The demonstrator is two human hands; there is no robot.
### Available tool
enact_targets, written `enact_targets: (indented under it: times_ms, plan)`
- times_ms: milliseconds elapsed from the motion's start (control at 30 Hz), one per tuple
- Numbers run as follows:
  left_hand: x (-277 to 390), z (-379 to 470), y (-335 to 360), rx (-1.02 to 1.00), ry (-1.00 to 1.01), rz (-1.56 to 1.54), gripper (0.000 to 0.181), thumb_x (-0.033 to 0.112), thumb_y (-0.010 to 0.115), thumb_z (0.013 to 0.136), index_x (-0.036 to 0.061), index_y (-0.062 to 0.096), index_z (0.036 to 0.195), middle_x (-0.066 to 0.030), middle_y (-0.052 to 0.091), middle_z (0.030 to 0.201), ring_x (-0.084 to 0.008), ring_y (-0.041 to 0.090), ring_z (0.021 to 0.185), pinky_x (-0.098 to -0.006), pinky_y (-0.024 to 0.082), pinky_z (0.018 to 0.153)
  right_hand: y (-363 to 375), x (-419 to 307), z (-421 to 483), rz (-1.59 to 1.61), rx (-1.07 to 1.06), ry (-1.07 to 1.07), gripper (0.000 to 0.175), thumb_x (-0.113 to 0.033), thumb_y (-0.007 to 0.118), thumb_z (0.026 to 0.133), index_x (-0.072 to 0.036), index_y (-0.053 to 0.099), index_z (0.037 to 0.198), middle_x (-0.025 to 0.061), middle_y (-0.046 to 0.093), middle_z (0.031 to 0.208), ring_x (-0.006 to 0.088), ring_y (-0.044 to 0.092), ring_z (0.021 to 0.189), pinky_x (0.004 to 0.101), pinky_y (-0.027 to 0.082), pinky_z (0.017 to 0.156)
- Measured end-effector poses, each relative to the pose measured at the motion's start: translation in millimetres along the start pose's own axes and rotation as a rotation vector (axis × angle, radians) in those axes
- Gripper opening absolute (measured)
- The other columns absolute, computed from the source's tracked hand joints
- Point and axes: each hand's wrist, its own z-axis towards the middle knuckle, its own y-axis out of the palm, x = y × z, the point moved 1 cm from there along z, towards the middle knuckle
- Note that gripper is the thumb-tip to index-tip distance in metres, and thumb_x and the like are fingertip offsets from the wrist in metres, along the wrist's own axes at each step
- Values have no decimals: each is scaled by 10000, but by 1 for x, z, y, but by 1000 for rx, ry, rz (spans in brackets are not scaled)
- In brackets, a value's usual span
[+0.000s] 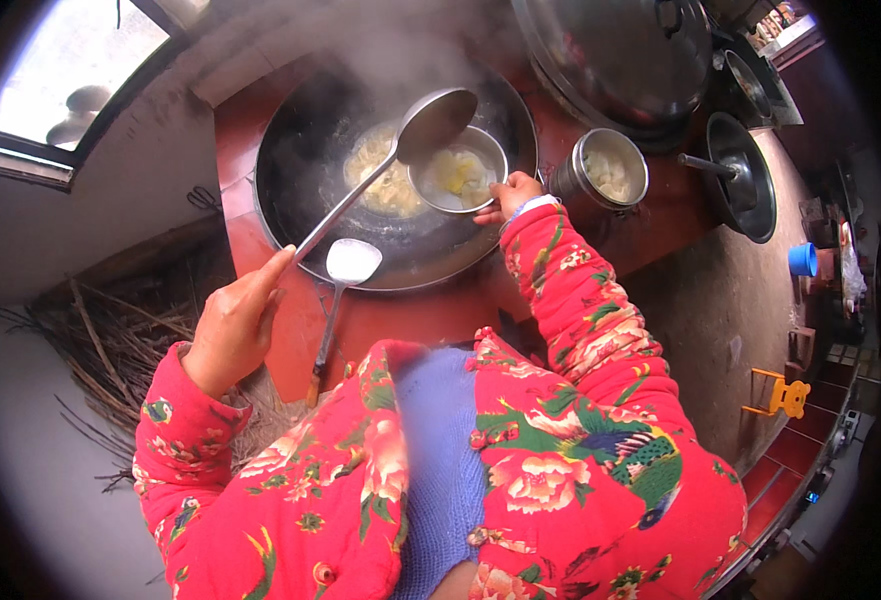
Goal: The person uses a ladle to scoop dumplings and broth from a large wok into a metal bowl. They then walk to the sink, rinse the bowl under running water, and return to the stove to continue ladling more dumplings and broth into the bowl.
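Observation:
My left hand (238, 322) grips the long handle of a steel ladle (440, 124), whose bowl is tilted over the rim of a metal bowl (457, 204). That bowl is held at its near right edge by my right hand (511, 196), above a large dark wok (290, 180). Pale pieces, perhaps dumplings, and something yellow lie in the bowl. More pale food (388, 180) sits in liquid in the wok, and steam rises behind. A metal spatula (354, 261) rests on the wok's near rim, its handle toward me.
Right of the wok, a steel container (611, 166) holds pale pieces. A big lidded pot (620, 60) stands behind it. A dark basin (740, 180) with a metal utensil is further right on the red stove top (298, 322). Dry branches (110, 337) are piled at left; an orange stool (782, 396) stands right.

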Motion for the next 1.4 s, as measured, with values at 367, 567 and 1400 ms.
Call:
enact_targets:
  times_ms: [367,567,1400]
  plan:
    - [-107,25,77,53,-570,-174,332,57,424,755,17,399,1083,-211,536,776,-342,528,753,-386,411,613,-37,27,2,-100,55,26,82,16,448,723,19,376,685,211,529,711,289,573,516,323,496,360]
    - [-146,36,131,-69,-690,289,188,58,420,714,-9,445,889,-239,540,753,-383,526,743,-448,419,648,-65,35,-13,-13,77,-8,102,11,436,746,25,342,710,197,510,676,272,561,493,345,511,389]
    - [-82,128,258,-36,-1040,-1139,358,95,389,806,68,346,1160,-10,396,567,-72,293,362,-218,239,305,-101,42,-53,260,152,-8,63,-34,448,755,-14,393,732,111,516,657,177,540,501,299,504,409]
